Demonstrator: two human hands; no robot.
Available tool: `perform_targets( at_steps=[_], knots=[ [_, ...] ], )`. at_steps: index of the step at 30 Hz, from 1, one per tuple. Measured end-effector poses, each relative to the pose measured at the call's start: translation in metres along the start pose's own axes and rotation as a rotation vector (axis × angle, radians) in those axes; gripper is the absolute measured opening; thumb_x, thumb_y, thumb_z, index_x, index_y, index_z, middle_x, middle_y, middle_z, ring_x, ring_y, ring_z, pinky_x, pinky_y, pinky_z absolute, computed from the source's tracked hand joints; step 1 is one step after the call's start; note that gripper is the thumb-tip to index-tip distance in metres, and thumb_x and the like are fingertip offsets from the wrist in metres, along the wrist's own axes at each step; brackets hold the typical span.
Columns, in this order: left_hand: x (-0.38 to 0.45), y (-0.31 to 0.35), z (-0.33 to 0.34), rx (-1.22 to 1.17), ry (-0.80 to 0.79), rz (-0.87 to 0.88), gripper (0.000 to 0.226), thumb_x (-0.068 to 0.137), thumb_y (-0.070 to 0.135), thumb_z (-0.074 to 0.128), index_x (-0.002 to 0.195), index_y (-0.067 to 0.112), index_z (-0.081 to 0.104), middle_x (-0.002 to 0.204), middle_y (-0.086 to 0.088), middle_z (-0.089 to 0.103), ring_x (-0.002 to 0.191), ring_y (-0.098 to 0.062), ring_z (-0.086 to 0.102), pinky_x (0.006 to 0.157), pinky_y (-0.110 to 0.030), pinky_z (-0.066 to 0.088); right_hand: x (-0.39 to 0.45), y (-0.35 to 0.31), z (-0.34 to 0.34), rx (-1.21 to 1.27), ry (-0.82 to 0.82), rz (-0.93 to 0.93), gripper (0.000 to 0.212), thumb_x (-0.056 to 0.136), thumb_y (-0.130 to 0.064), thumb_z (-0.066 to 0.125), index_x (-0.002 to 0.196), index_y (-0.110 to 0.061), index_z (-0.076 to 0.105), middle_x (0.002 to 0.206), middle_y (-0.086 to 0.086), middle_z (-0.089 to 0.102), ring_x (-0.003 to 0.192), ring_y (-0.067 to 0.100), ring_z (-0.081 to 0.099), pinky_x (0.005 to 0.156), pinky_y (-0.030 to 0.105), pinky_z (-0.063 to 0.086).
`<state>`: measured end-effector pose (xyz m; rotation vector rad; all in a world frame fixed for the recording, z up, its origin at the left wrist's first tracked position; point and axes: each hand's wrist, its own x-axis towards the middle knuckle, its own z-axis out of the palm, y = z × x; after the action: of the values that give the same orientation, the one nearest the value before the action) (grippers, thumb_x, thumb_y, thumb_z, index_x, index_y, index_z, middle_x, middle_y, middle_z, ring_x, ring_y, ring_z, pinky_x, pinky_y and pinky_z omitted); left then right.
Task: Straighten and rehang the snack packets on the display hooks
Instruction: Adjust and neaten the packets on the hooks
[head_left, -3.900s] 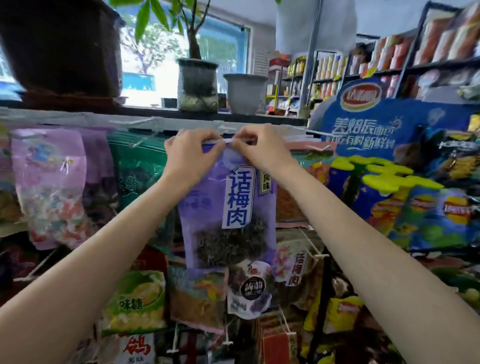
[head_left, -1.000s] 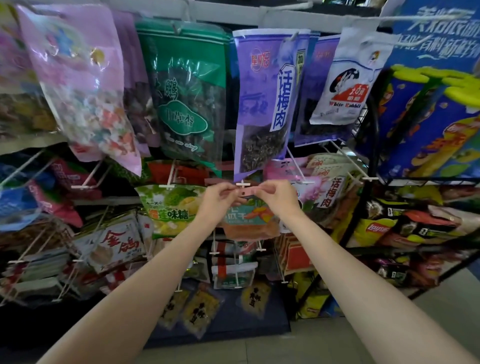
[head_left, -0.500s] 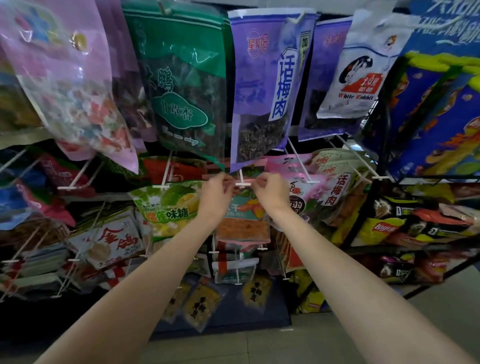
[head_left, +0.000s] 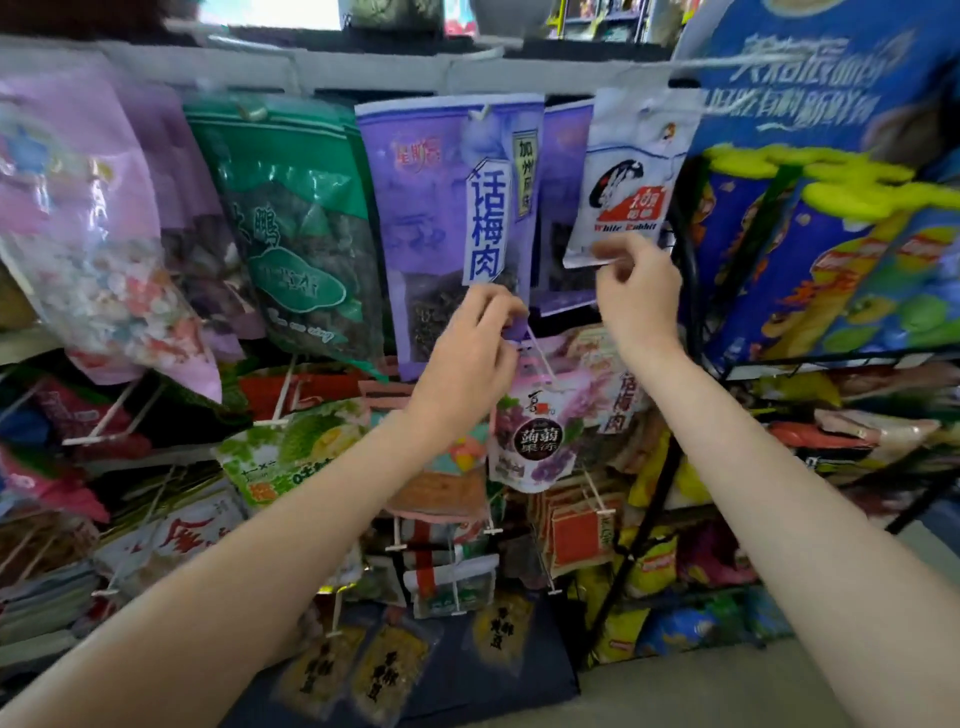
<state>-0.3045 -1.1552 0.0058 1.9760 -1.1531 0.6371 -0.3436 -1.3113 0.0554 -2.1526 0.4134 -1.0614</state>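
Both hands up at the hanging snack packets.

Our left hand (head_left: 470, 338) curls its fingers at the lower edge of the purple plum packet (head_left: 449, 208), by a white hook (head_left: 540, 358); our right hand (head_left: 636, 291) pinches the bottom corner of the White Rabbit packet (head_left: 631, 176). A green packet (head_left: 291, 218) hangs further left.

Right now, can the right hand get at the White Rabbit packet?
Probably yes. The right hand sits just under the White Rabbit packet, fingers at its bottom edge, with nothing between them; the purple packet hangs off to its left.
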Motion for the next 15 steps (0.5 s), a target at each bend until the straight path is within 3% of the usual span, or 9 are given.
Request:
perform_targets(
  at_steps=[4, 10, 13, 15],
  knots=[
    [0.057, 0.015, 0.012, 0.009, 0.014, -0.036, 0.03, 0.081, -0.005, 0.045, 0.11, 0.001, 0.051, 0.119, -0.014, 0.044, 0.095, -0.026, 0.053, 0.076, -0.033, 0.044, 0.057, 0.027, -0.027, -0.01, -0.127, 0.182, 0.039, 0.088, -0.01, 0.057, 0.126, -0.005, 0.047, 0.124, 0.01, 0.057, 0.112, 0.024, 0.055, 0.09, 0.027, 0.04],
    [0.117, 0.029, 0.036, -0.011, 0.023, -0.176, 0.04, 0.082, -0.003, 0.048, 0.121, 0.003, 0.047, 0.133, -0.012, 0.038, 0.11, -0.027, 0.05, 0.087, -0.039, 0.047, 0.139, 0.041, -0.049, 0.252, -0.21, 0.34, 0.075, 0.083, -0.021, 0.07, 0.141, -0.003, 0.025, 0.139, 0.009, 0.041, 0.124, 0.024, 0.043, 0.097, 0.03, 0.038],
    [0.13, 0.034, 0.048, 0.008, 0.026, -0.245, 0.039, 0.084, 0.0, 0.049, 0.123, 0.004, 0.046, 0.133, -0.01, 0.038, 0.107, -0.025, 0.051, 0.085, -0.039, 0.047, 0.164, 0.047, -0.041, 0.393, -0.306, 0.423, 0.069, 0.079, -0.015, 0.072, 0.134, 0.001, 0.033, 0.127, 0.008, 0.05, 0.112, 0.024, 0.052, 0.093, 0.036, 0.046],
    [0.135, 0.037, 0.055, -0.008, 0.016, -0.3, 0.039, 0.086, 0.002, 0.049, 0.124, 0.005, 0.044, 0.133, -0.01, 0.037, 0.102, -0.024, 0.053, 0.083, -0.04, 0.048, 0.17, 0.054, -0.036, 0.486, -0.297, 0.439, 0.05, 0.078, -0.01, 0.073, 0.117, 0.001, 0.045, 0.109, 0.012, 0.06, 0.094, 0.025, 0.06, 0.081, 0.036, 0.051]
  ],
)
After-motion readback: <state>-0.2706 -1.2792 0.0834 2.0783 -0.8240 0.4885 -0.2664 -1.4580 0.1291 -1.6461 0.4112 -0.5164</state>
